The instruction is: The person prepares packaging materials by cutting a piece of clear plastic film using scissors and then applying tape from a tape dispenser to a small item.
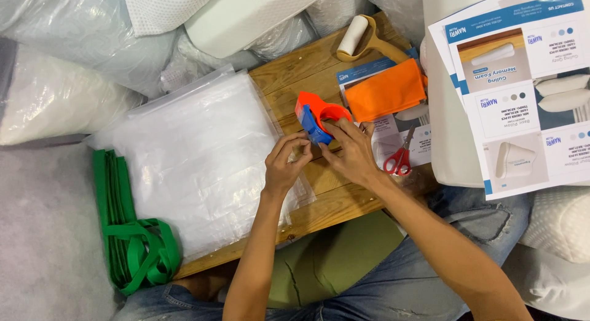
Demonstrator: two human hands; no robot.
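Observation:
My right hand (353, 152) grips an orange and blue tape dispenser (314, 115) that rests on a low wooden table (332, 204). My left hand (287, 164) is right beside it, fingers pinched at the dispenser's blue front end, apparently on the tape end, which is too small to make out. Both hands hover over the right edge of a stack of clear plastic bags (190, 155) that covers the table's left part.
Red-handled scissors (401, 158), an orange cloth (386, 90) and a lint roller (359, 35) lie on the table's right side. Printed leaflets (522, 93) sit at right, green straps (132, 235) at left. Wrapped white pillows (80, 44) surround the table.

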